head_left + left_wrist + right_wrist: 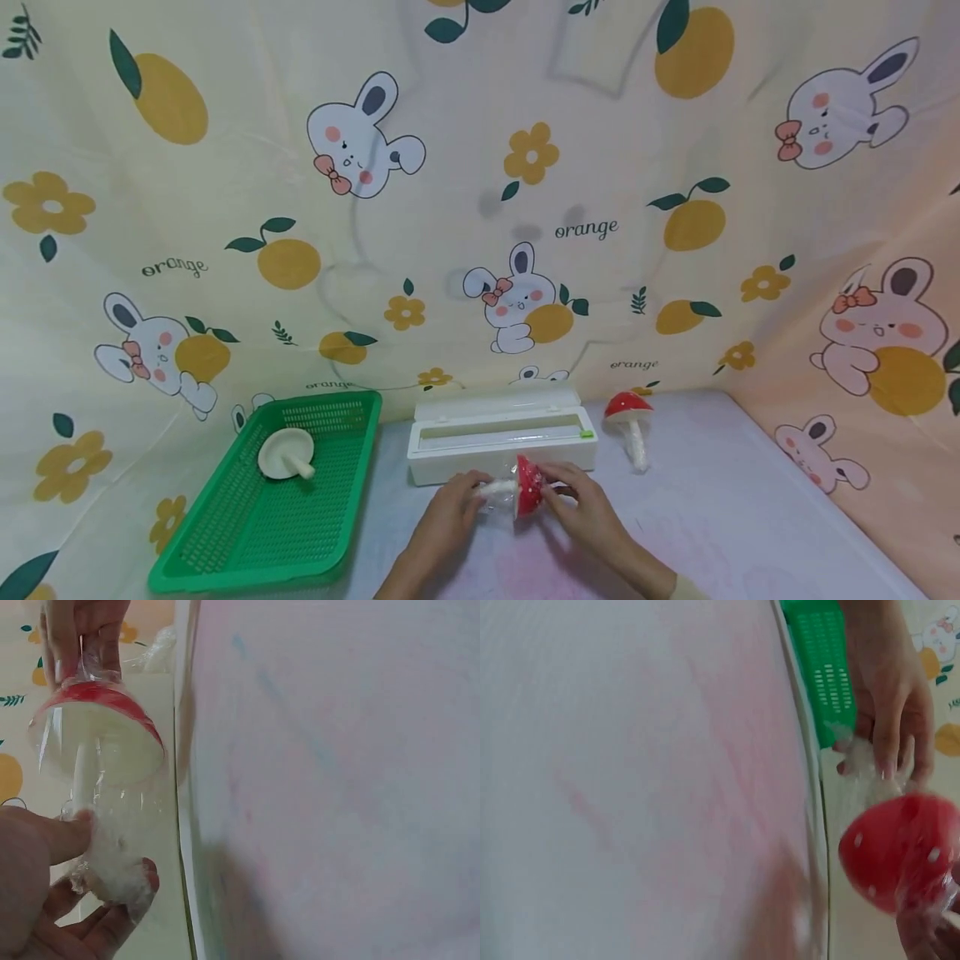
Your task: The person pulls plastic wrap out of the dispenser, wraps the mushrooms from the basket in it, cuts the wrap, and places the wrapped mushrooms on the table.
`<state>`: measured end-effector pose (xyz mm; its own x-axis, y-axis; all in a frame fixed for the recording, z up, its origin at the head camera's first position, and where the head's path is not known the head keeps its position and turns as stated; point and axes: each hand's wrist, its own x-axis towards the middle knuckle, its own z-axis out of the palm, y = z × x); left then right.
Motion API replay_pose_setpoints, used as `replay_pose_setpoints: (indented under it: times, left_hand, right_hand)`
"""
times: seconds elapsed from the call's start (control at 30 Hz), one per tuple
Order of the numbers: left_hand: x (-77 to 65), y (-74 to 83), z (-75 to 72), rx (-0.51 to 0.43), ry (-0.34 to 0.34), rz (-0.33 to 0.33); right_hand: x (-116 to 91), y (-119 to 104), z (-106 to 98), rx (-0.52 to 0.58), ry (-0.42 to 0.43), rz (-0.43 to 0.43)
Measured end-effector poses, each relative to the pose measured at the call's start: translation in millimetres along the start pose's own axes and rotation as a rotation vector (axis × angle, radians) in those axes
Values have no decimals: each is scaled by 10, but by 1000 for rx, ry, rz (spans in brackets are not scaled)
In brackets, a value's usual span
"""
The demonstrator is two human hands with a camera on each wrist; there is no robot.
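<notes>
A toy mushroom [529,487] with a white-spotted red cap lies sideways between the two hands, covered in clear cling film. My left hand [448,512] grips the film-wrapped stem between thumb and fingers. At the cap end, my right hand [592,507] pinches the film against the top of the cap. The left wrist view shows the pale underside of the mushroom [101,750] with film stretched over it and bunched round the stem. Seen from the right wrist, the red cap [900,851] faces the camera, part of it behind the right fingers.
Behind the hands stands a white cling film dispenser [502,458], its lid raised and a green slider at its right end. A second red mushroom [628,408] lies to its right. On the left, a green basket [352,525] holds a plain white mushroom [281,454].
</notes>
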<state>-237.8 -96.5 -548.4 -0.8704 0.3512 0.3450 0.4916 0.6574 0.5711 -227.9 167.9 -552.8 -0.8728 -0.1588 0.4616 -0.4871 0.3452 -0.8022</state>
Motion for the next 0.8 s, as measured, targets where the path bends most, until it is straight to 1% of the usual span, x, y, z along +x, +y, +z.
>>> replay_pose_setpoints:
  times: [0.07,0.1,0.2,0.27,0.37,0.43,0.5,0.57,0.67,0.73,0.8]
  left_hand:
    - [2,-15,-17,-33,19,-3]
    - [6,-17,-28,-52,23,-9]
    - [23,-14,-54,-138,23,-61]
    - [37,1,-63,-182,23,-105]
    - [56,35,-70,-239,25,-196]
    - [60,55,-71,-257,30,-237]
    - [58,66,-79,-277,35,-261]
    - [54,53,-83,-288,34,-258]
    - [34,7,-96,-297,2,-199]
    - [10,-28,-111,-325,-59,-158]
    - [-16,-58,-128,-344,-134,-106]
  right_hand:
    - [-6,7,-25,-4,-33,-64]
    - [-6,13,-36,-5,-38,-83]
    - [-1,38,-60,-3,-15,-138]
    - [5,58,-67,-2,13,-154]
    - [12,72,-73,29,41,-118]
    - [14,76,-76,40,51,-69]
    - [17,74,-78,57,58,-32]
    - [21,74,-80,61,66,-17]
    - [25,79,-91,86,81,1]
    - [29,84,-104,106,100,29]
    - [36,93,-120,129,121,70]
